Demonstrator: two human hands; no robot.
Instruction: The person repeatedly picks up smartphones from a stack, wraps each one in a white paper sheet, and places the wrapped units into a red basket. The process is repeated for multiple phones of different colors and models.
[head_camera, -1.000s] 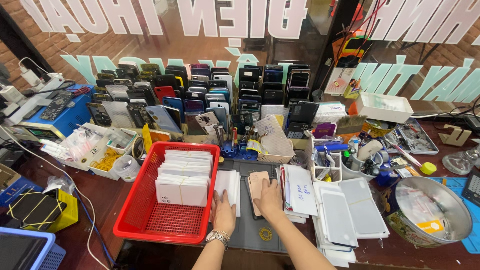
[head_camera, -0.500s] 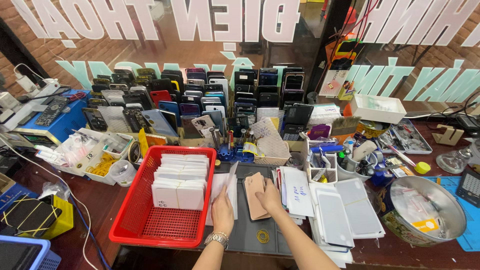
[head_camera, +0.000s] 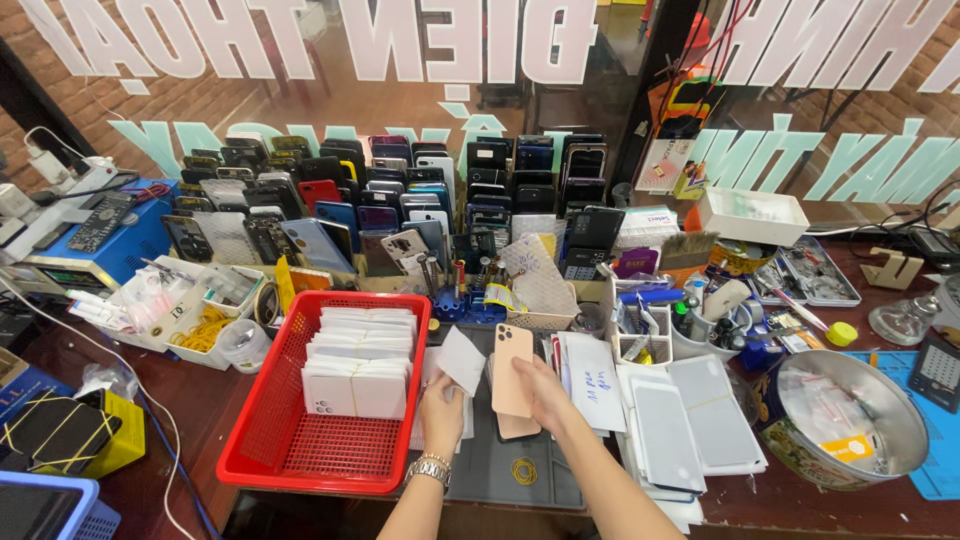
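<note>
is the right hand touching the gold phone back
Touching. The head view shows the right hand gripping the lower edge of the gold phone back, fingers wrapped against it with no gap.

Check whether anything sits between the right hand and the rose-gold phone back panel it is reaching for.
Nothing visible does: the right hand already grips the rose-gold back panel directly, lifted above the dark mat. The left hand separately holds a white sheet.

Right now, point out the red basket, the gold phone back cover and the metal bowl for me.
red basket (head_camera: 262, 415), head view, bare left mesh floor.
gold phone back cover (head_camera: 512, 368), head view, middle of the panel.
metal bowl (head_camera: 905, 410), head view, right rim.
</note>
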